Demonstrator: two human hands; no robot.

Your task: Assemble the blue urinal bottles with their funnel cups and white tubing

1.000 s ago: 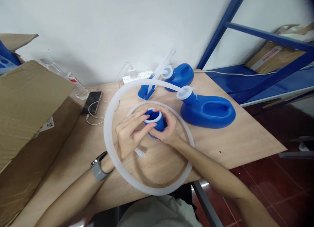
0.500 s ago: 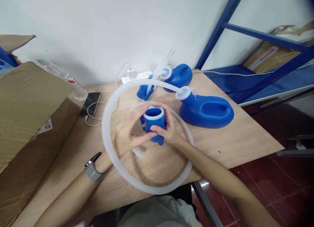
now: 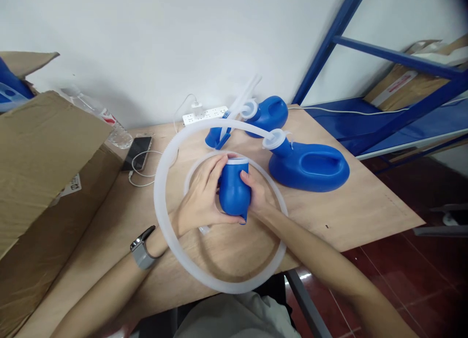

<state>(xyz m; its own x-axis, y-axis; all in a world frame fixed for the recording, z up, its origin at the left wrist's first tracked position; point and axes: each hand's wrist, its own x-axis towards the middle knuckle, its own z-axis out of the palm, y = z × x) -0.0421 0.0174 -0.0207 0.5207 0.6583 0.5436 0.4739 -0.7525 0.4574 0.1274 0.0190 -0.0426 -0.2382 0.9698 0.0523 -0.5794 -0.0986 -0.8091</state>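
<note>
A small blue cup-like part (image 3: pixel 234 189) with a white rim is held between my two hands above the table. My left hand (image 3: pixel 201 197) wraps its left side, thumb under the bottom near a small blue tip. On the right side my right hand (image 3: pixel 258 192) grips it, thumb on the front. A long translucent hose (image 3: pixel 164 182) loops around both hands and runs to the white cap (image 3: pixel 274 139) of a blue bottle (image 3: pixel 310 166) lying on its side. Behind stand another blue bottle (image 3: pixel 270 115) and a blue funnel-shaped part (image 3: pixel 215 137) beside clear tubing.
On the left are a large open cardboard box (image 3: pixel 51 153), a plastic water bottle (image 3: pixel 119 133) and a phone (image 3: pixel 137 153) with a white cable. A power strip (image 3: pixel 204 116) lies by the wall. Blue rack bars (image 3: pixel 325 46) rise at the right of the wooden table (image 3: pixel 351 211).
The blue part has tilted so its opening faces away and its rounded side shows. My left thumb has moved down to its bottom, and my right thumb has shifted up and right.
</note>
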